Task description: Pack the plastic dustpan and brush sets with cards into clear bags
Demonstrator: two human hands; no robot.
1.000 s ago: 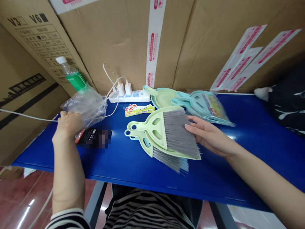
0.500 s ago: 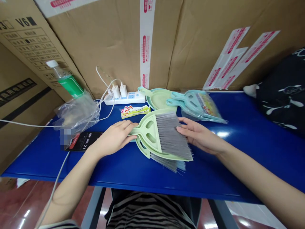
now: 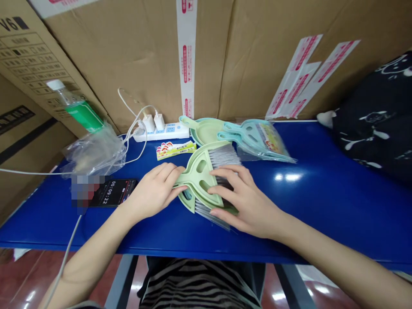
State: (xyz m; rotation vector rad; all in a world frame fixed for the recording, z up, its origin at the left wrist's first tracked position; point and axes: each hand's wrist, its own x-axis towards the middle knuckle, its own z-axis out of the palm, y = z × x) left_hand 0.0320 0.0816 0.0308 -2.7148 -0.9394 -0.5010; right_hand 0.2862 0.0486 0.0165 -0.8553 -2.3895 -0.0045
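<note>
Green brush (image 3: pixel 197 176), in left hand (image 3: pixel 152 189), under right hand (image 3: pixel 250 201)

Blue table (image 3: pixel 315 219) carries phone (image 3: pixel 112 192), power strip (image 3: pixel 165 133), printed card (image 3: pixel 176 150), bagged brush (image 3: pixel 257 132).

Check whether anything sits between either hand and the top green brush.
Nothing visible does. The left hand is at the handle of the top green brush; the right hand is spread over its bristles. The bagged blue set lies beyond, not between.
</note>
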